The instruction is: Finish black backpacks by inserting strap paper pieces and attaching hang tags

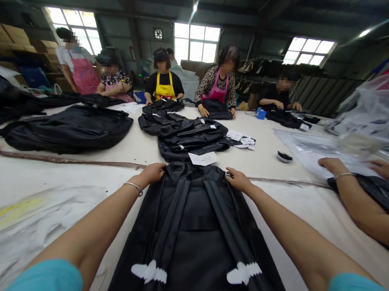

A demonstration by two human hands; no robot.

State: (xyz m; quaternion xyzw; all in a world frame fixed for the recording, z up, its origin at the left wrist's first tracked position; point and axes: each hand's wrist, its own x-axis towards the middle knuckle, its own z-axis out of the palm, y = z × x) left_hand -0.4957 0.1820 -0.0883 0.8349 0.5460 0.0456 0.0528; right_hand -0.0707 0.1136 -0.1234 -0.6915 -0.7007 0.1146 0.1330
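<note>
A bag workshop is shown: black bags (66, 129) are spread across a long counter (259, 160) (aproned workers (165, 84) are seen behind, upper centre).

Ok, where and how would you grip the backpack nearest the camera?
Likely its two far corners, left hand from the left, right hand from the right: the backpack lies straps up, and these run inboard, leaving the corners exposed.

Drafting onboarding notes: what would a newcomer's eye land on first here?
Probably the big black backpack in the foreground, straps up, with the left hand and right hand at its far corners. Next, likely the white clips on its straps, then the bright yellow apron across the table.
</note>
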